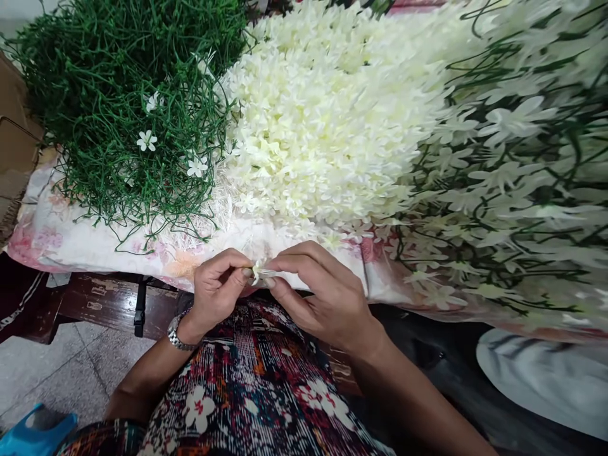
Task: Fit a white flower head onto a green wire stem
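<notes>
Both hands meet just over the near edge of the table, right above the person's lap. The left hand has its fingers curled in and is pinching a tiny cream flower between thumb and forefinger, and the right hand pinches the same little flower from the other side, fingertips practically touching the left ones. So the flower sits right between the two hands, just in front of the floral cloth that covers the table. There's a silver wristwatch on the left wrist.

Behind the hands it's basically a mountain of stuff. In the middle of the table is a big heap of loose cream flowers, reaching nearly to the near edge. At the far left corner there's a tangle of bare green plastic stems with just a few white flowers stuck on. Over the right side lie finished sprays, green stems already full of pale blooms, a bit blurry.

The patterned dress fills the bottom of the view, with something blue on the tiled floor at the lower left.
</notes>
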Tool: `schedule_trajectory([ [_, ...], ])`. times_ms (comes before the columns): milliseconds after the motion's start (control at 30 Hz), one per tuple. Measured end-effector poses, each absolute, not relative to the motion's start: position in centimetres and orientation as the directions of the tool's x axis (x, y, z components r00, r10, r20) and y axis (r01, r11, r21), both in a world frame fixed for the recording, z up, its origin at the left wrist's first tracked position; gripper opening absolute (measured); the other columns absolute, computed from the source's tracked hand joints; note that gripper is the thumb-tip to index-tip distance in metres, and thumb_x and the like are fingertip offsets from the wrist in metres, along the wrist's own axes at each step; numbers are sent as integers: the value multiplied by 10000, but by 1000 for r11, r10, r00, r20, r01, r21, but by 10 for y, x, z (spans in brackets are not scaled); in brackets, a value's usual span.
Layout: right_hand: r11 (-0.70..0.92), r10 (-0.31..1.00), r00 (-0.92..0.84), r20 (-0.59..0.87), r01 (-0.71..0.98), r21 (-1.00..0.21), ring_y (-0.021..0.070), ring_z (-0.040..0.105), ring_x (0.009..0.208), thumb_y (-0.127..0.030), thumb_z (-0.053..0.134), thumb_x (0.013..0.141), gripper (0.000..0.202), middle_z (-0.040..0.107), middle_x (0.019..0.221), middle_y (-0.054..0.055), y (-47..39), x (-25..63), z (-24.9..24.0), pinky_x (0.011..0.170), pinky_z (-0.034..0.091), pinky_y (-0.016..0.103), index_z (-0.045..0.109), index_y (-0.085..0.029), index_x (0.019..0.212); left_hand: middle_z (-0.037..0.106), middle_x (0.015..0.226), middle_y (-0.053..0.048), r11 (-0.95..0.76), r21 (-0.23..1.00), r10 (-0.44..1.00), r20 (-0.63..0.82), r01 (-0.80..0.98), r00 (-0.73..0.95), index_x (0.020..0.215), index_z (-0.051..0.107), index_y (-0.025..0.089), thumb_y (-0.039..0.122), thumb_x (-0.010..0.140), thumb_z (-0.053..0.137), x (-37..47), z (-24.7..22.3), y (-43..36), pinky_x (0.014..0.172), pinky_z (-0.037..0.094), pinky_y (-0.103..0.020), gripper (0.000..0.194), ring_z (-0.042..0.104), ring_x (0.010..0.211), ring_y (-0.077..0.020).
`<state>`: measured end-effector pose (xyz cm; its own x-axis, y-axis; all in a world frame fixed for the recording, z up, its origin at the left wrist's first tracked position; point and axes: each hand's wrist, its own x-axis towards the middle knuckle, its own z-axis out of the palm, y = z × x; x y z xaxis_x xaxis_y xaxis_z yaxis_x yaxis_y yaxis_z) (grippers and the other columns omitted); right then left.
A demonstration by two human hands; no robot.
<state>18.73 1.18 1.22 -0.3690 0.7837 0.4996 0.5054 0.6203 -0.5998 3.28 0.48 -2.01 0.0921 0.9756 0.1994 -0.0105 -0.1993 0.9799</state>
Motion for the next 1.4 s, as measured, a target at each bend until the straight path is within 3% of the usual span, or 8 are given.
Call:
schedule_trajectory([
  [333, 600, 799, -343, 494, 517, -610, 108, 499, 654, -76, 479, 727, 80, 518, 667, 24, 13, 181, 10, 581, 448, 248, 499, -146, 759, 517, 661, -6, -361, 921, 930, 344, 148, 131, 780, 566, 139, 81, 742, 490, 36, -21, 5, 542, 388, -208, 103, 476, 593, -81],
  [933, 645, 760, -402, 510, 556, -524, 139, 484, 659, -53, 441, 729, 140, 491, 676, 45, 19, 175, -1, 573, 452, 266, 439, -179, 791, 486, 592, 4, -304, 936, 951, 286, 180, 120, 670, 534, 168, 154, 770, 452, 38, -22, 8, 514, 374, -229, 130, 447, 542, -92],
  [1100, 658, 748, -408, 523, 557, -506, 127, 488, 658, -65, 444, 732, 107, 489, 664, 33, 20, 177, 0, 571, 450, 263, 460, -161, 775, 489, 601, 6, -285, 950, 956, 273, 124, 109, 664, 531, 143, 150, 763, 474, 37, -24, 9, 523, 375, -209, 114, 455, 555, -80],
  [1267, 625, 781, -411, 470, 508, -593, 127, 520, 716, -102, 496, 725, 136, 535, 736, 37, 18, 184, 8, 624, 461, 269, 503, -167, 844, 476, 595, 12, -136, 990, 988, 138, -23, 73, 688, 552, 147, 231, 763, 512, 35, -26, 8, 477, 335, -198, 119, 414, 512, -69],
  [1400, 622, 783, -383, 491, 494, -608, 125, 526, 730, -107, 534, 705, 193, 545, 762, 35, 15, 188, 15, 624, 460, 262, 513, -172, 885, 486, 596, 8, -130, 986, 990, 135, -104, 47, 683, 567, 150, 254, 748, 541, 34, -28, 7, 502, 338, -210, 126, 432, 539, -81],
])
